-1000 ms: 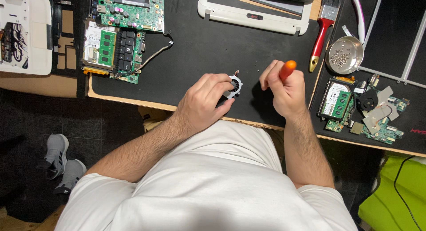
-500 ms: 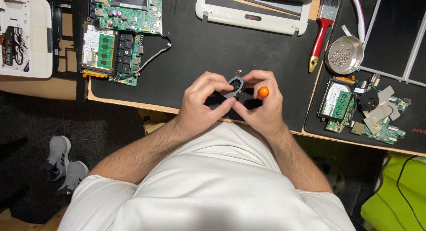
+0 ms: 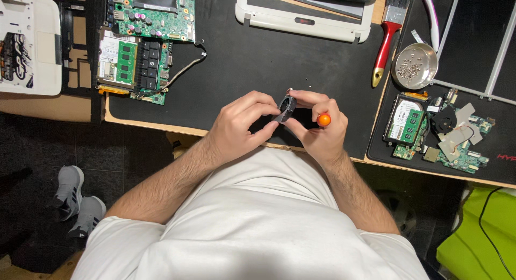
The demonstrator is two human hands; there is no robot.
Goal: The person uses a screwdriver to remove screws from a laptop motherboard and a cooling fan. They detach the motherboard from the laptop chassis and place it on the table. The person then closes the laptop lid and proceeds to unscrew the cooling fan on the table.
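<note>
I read: left hand (image 3: 239, 126) pinching small black fan (image 3: 286, 108) by its rim | right hand (image 3: 317, 126) grasping orange-handled screwdriver (image 3: 323, 119), fingertips steadying fan | between both hands, above counter (image 3: 242, 59) | judged light, rigid, fragile blades: grip housing edge only

Both hands (image 3: 242, 124) (image 3: 320, 126) together over mat (image 3: 242, 59) near front edge, small fan (image 3: 286, 108) between them. Circuit board (image 3: 142, 43) far left; brush (image 3: 387, 38), screw dish (image 3: 414, 66) right; second board (image 3: 435, 132) beside.
</note>
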